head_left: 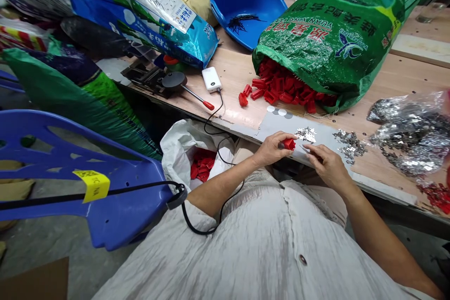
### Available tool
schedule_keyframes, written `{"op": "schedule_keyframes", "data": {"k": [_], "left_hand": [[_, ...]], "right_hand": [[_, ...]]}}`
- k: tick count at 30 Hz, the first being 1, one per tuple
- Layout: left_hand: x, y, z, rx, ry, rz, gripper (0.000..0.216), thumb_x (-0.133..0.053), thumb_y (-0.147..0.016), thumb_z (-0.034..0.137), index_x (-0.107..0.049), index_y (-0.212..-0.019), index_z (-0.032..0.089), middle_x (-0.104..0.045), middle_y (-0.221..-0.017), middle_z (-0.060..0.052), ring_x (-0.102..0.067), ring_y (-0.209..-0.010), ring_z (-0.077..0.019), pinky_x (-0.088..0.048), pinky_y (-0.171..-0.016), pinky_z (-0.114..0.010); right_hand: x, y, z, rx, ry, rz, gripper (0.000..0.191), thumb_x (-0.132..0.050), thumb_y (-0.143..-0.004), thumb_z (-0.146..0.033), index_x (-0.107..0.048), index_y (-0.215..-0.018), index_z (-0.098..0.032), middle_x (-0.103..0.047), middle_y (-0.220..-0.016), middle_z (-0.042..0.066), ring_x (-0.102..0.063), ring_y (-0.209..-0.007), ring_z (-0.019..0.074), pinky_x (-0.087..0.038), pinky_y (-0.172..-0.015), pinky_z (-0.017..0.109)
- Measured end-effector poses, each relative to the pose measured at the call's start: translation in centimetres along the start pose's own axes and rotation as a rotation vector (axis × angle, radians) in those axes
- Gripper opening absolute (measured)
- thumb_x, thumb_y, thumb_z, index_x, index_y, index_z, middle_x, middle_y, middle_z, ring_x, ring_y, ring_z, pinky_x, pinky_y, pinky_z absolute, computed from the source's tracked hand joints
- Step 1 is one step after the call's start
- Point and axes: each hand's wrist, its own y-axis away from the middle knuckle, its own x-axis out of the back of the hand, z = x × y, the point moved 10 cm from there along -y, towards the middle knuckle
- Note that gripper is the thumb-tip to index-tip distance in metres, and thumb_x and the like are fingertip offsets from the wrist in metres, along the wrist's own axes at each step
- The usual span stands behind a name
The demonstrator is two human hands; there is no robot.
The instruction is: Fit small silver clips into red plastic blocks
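Observation:
My left hand (pixel 272 149) is closed around a small red plastic piece (pixel 289 144) at the table's near edge. My right hand (pixel 325 161) sits just to its right, fingers pinched on a small silver metal part that I can barely make out. A little heap of silver metal parts (pixel 305 134) lies on the grey sheet (pixel 274 124) right behind the hands. More red plastic pieces (pixel 281 86) spill from a green sack (pixel 337 37) lying on the table.
A white bag with red pieces (pixel 202 164) hangs below the table on the left. Clear bags of silver parts (pixel 411 136) lie at right. A blue basin (pixel 246 7), a white power bank (pixel 211 78), a hand press (pixel 165 79) and a blue plastic chair (pixel 87 173) surround the spot.

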Motion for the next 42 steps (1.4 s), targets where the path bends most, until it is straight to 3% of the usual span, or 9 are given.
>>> {"op": "schedule_keyframes", "data": {"k": [4,10,19,25,32,38,42], "left_hand": [[-0.5,-0.6,0.2,-0.053,-0.134,-0.082,0.041,-0.071,-0.072,0.013,-0.071,-0.112,0.022,-0.070,-0.113,-0.007,-0.063,-0.106,-0.0205,-0.045,-0.099,-0.035],[-0.9,-1.1,-0.4,-0.029,-0.138,-0.155,0.039,-0.072,-0.070,0.016,-0.072,-0.108,0.021,-0.073,-0.106,-0.005,-0.066,-0.098,-0.0190,-0.046,-0.090,-0.030],[-0.6,-1.4,-0.9,-0.021,-0.134,-0.159,0.037,-0.071,-0.068,0.016,-0.074,-0.104,0.022,-0.075,-0.100,-0.003,-0.067,-0.093,-0.0181,-0.046,-0.090,-0.029],[-0.8,-1.3,-1.2,-0.001,-0.131,-0.168,0.035,-0.070,-0.068,0.017,-0.074,-0.103,0.023,-0.075,-0.098,-0.002,-0.066,-0.092,-0.0182,-0.046,-0.089,-0.029],[-0.8,-1.2,-1.6,0.010,-0.071,-0.135,0.034,-0.071,-0.069,0.019,-0.073,-0.102,0.022,-0.073,-0.097,-0.003,-0.065,-0.093,-0.0187,-0.044,-0.091,-0.030],[-0.3,-0.6,-0.7,0.019,-0.020,-0.071,0.030,-0.076,-0.065,0.018,-0.071,-0.095,0.020,-0.069,-0.094,-0.003,-0.061,-0.090,-0.0173,-0.043,-0.091,-0.029],[0.4,0.3,-0.5,0.095,0.167,0.032,0.034,-0.079,-0.068,0.024,-0.067,-0.100,0.020,-0.067,-0.098,-0.003,-0.060,-0.090,-0.0152,-0.044,-0.089,-0.028]], "right_hand": [[-0.7,-0.4,0.2,0.005,0.052,-0.018,0.024,-0.055,-0.094,-0.031,-0.070,-0.110,-0.023,-0.073,-0.100,0.008,-0.068,-0.084,0.0210,-0.054,-0.078,0.037],[-1.4,-0.9,-0.3,0.059,0.053,-0.039,0.024,-0.053,-0.093,-0.028,-0.073,-0.106,-0.023,-0.075,-0.102,0.008,-0.071,-0.089,0.0225,-0.056,-0.080,0.039],[-2.1,-0.8,0.0,0.065,0.089,-0.050,0.022,-0.053,-0.093,-0.025,-0.072,-0.104,-0.023,-0.074,-0.100,0.006,-0.069,-0.090,0.0222,-0.055,-0.082,0.038],[-2.4,-0.7,0.0,-0.022,0.174,-0.019,0.023,-0.051,-0.093,-0.026,-0.072,-0.102,-0.024,-0.073,-0.100,0.006,-0.068,-0.088,0.0228,-0.053,-0.076,0.038],[-2.9,-1.1,-0.6,-0.087,0.240,0.008,0.021,-0.051,-0.091,-0.023,-0.071,-0.097,-0.024,-0.072,-0.093,0.006,-0.066,-0.083,0.0226,-0.050,-0.072,0.036],[-2.0,-0.7,-0.3,-0.071,0.131,-0.029,0.024,-0.046,-0.096,-0.029,-0.066,-0.109,-0.024,-0.069,-0.101,0.007,-0.066,-0.091,0.0235,-0.050,-0.079,0.038],[-0.9,-0.1,-0.7,-0.069,-0.042,-0.012,0.022,-0.044,-0.097,-0.033,-0.058,-0.113,-0.023,-0.069,-0.104,0.008,-0.065,-0.085,0.0207,-0.050,-0.076,0.035]]}}
